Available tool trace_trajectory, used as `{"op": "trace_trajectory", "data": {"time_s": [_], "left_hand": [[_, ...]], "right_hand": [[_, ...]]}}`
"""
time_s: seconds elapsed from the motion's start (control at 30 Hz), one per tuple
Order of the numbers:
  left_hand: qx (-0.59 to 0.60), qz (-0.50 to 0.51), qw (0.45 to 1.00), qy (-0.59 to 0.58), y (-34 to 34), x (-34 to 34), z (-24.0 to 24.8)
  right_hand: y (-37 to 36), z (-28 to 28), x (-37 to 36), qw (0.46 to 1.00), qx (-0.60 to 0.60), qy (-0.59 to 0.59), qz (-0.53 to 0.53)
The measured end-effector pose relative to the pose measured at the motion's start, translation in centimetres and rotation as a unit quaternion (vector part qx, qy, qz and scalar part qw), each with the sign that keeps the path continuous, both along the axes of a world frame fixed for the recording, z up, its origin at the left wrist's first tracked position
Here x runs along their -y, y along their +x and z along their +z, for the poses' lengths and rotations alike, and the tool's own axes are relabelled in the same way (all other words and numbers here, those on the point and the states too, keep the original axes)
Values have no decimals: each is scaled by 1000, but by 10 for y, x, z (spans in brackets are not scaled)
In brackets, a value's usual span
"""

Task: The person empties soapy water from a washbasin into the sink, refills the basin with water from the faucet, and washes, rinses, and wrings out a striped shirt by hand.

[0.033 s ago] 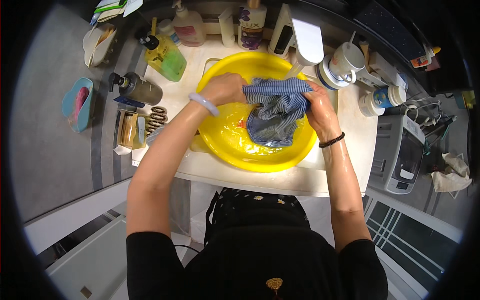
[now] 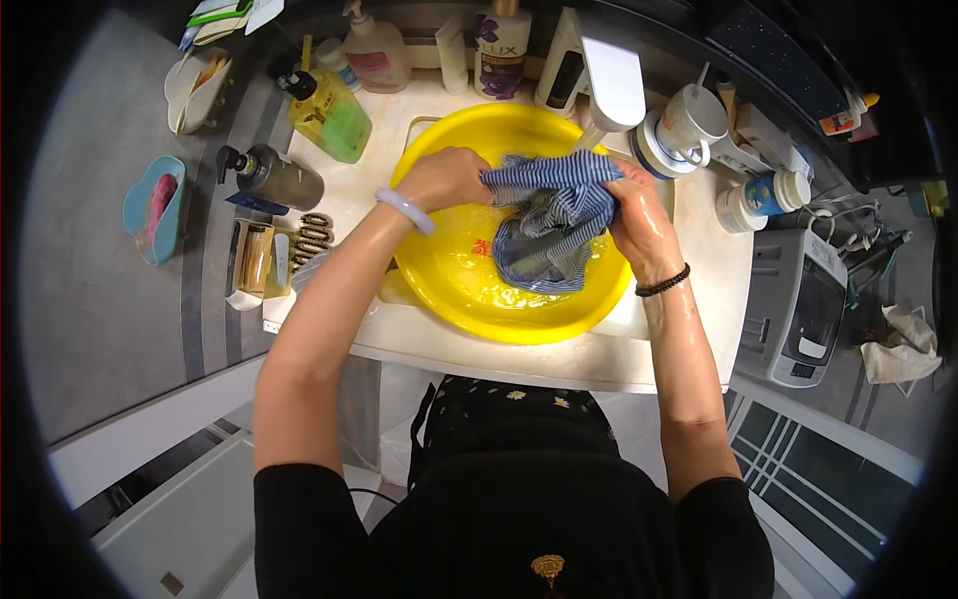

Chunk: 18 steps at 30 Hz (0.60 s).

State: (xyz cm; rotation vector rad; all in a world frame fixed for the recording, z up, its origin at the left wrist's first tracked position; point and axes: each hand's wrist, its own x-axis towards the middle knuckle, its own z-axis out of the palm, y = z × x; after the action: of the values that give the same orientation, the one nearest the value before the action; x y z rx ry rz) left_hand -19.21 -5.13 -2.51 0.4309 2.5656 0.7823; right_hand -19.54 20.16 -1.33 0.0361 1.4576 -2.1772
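A wet blue-and-white striped cloth, perhaps a garment, is stretched between my hands over a yellow basin. My left hand, with a pale bangle at the wrist, is closed on the cloth's left end. At its right end, my right hand grips the fabric between thumb and fingers; a dark beaded bracelet circles that wrist. The lower folds hang down into the basin, where shallow water glints around a red mark on the bottom. A white faucet stands just behind the basin, its spout close above the cloth.
Along the counter's left side stand a yellow-green pump bottle, a dark pump bottle and a tissue box. More bottles line the back. At right are a white cup, lidded jars and a white-and-grey appliance.
Both hands keep their hold on the cloth. My left hand and the cloth's left end have shifted very slightly left, and the red mark in the basin shows more clearly.
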Motion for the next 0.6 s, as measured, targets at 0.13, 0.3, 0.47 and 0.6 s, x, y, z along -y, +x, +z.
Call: {"op": "trace_trajectory", "data": {"time_s": [0.13,0.3,0.47,0.6], "left_hand": [[146,205,852,459,15,24,8],[151,217,806,530,11,17,58],[-1,175,936,304,4,4,-22],[11,183,922,341,26,-45,27]], "right_hand": [[0,39,-3,992,-5,-122,-38],[-18,5,-26,982,-102,152,-53],[20,-25,-2,831,-412,367,-66],[46,-54,35,896,-327,287,96]]}}
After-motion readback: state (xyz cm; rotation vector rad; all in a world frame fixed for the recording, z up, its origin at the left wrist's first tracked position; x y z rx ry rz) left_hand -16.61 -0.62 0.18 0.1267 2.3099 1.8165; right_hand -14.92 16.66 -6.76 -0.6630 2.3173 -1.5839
